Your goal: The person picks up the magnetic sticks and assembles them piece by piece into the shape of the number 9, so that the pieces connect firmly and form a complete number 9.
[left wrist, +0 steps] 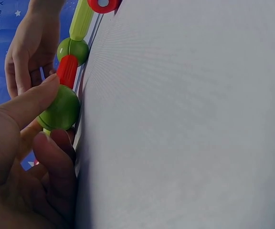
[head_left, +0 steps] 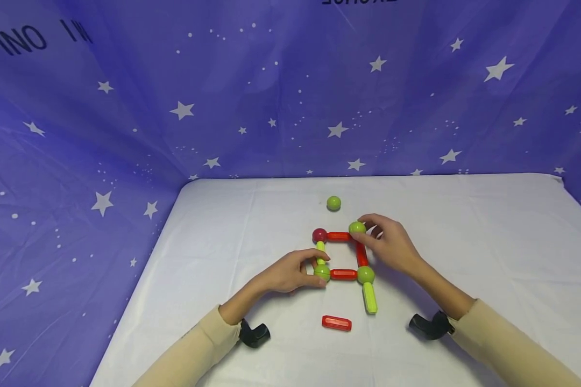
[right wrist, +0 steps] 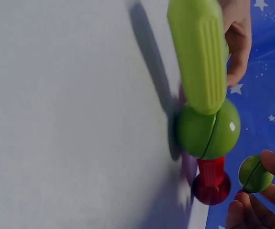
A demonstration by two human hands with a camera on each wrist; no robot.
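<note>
A four-sided frame of rods and balls lies on the white cloth. My left hand (head_left: 287, 273) holds the green ball (head_left: 321, 272) at its near left corner, thumb and fingers around it. At the far right corner, my right hand (head_left: 392, 244) pinches another green ball (right wrist: 255, 174) between thumb and fingers. Red rods (head_left: 344, 274) make the near, far and right sides; a yellow-green rod (head_left: 321, 251) makes the left side. A dark red ball (head_left: 319, 235) is the far left corner. From the near right green ball (head_left: 365, 274), a second yellow-green rod (head_left: 370, 298) sticks out toward me.
One loose green ball (head_left: 334, 203) lies beyond the frame. A loose red rod (head_left: 337, 323) lies on the near side, between the forearms. Black wrist mounts (head_left: 255, 335) hang by both sleeves. A blue star-printed curtain (head_left: 290, 97) stands behind the white table (head_left: 489, 242).
</note>
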